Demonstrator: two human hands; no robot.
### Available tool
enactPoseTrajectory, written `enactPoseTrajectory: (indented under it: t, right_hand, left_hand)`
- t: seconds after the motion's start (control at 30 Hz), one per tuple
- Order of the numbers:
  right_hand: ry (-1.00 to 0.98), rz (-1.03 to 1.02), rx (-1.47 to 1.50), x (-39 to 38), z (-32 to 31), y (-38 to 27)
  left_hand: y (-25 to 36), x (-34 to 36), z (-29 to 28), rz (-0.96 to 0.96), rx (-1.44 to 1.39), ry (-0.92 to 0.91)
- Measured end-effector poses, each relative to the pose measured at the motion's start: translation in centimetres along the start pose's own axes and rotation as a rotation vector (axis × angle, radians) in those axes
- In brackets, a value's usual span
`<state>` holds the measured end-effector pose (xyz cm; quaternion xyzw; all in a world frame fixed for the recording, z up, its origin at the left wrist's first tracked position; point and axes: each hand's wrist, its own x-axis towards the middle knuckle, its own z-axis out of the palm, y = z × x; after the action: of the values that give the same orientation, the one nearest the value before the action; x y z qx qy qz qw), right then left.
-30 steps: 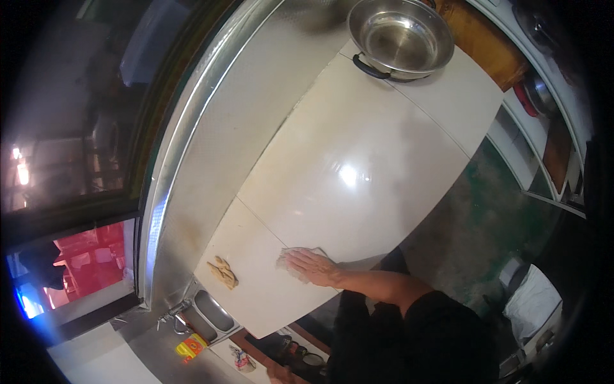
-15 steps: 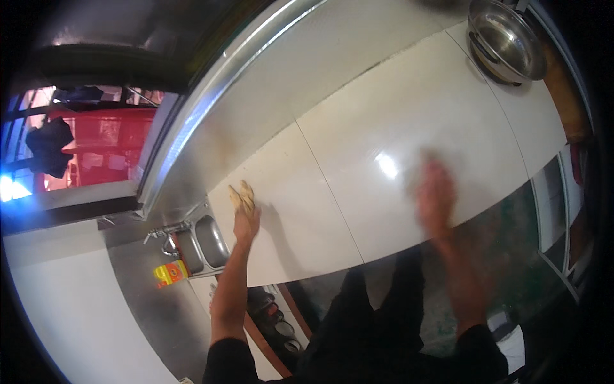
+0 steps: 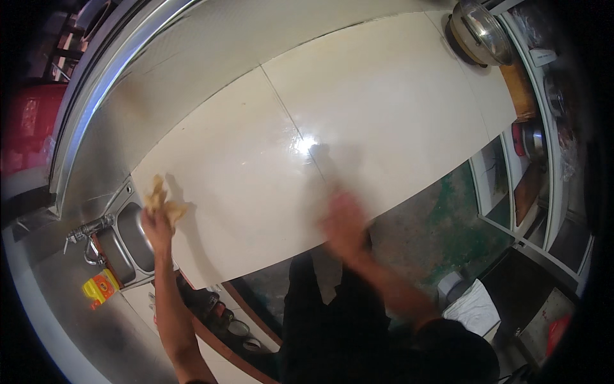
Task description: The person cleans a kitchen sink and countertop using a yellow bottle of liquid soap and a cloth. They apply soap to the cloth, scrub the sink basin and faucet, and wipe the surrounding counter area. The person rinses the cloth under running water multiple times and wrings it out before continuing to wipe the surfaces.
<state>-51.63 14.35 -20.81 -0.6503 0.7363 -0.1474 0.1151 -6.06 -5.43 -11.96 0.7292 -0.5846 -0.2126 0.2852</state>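
My left hand (image 3: 157, 228) is closed round a crumpled tan cloth (image 3: 165, 206), whose loose ends stick out past the fingers. It is at the left end of the pale tiled countertop (image 3: 220, 173), close beside the double sink (image 3: 135, 233). My right hand (image 3: 342, 221) is over the counter's front edge near the middle, smeared by motion, so its fingers do not show clearly. I cannot see anything held in it. A bright light reflection lies on the tiles beyond that hand.
A metal pan (image 3: 483, 35) stands at the counter's far right corner. Left of the sink are a faucet (image 3: 89, 232) and a yellow-orange package (image 3: 101, 288). Shelving with a white frame (image 3: 550, 128) stands to the right; a white cloth (image 3: 474, 308) lies low at right.
My view has shifted to the right. My left hand has carried the cloth to the counter's end by the sink, and my right hand has swept left and nearer to me.
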Motion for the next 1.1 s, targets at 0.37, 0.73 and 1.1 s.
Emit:
enactPoseTrajectory:
  t: [0.37,0.73,1.1]
  right_hand:
    - [-0.225,-0.516,0.642,-0.1,10.3,-25.1]
    - [0.397,0.030,-0.243,9.5,1.4,1.4]
    - [-0.012,-0.700,0.352,1.0,16.8,-46.7]
  left_hand:
    - [1.4,-24.6,-28.6,-0.261,0.071,0.276]
    - [-4.8,-60.1,-19.1,-1.094,-1.262,0.521]
    - [-6.1,-67.8,-17.3,-1.140,-0.266,0.071]
